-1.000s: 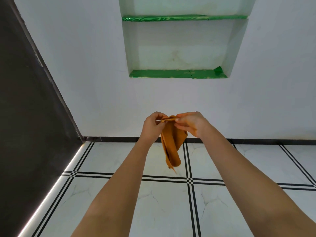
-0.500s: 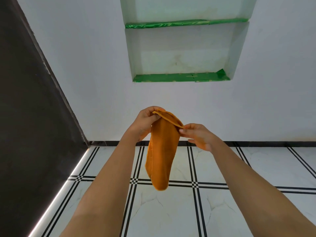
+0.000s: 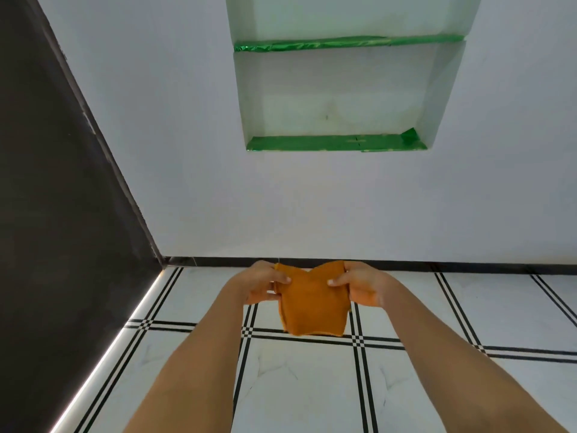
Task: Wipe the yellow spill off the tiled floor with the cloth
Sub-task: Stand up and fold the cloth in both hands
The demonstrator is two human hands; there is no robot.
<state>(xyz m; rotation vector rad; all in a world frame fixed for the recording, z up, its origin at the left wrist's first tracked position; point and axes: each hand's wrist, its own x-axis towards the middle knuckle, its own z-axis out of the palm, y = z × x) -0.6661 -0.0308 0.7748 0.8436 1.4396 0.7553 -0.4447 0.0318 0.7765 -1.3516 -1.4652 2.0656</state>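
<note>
I hold the orange cloth (image 3: 312,303) up in the air with both hands. My left hand (image 3: 262,284) pinches its top left corner and my right hand (image 3: 359,284) pinches its top right corner, so the cloth hangs flat between them, wide side across. The tiled floor (image 3: 312,385) is down below the cloth. I see no yellow spill here, so I think I must look for it first.

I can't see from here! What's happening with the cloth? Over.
Left hand and right hand both pinching orange cloth, held above tiled floor. No spill in view. Nothing in the way.
</note>
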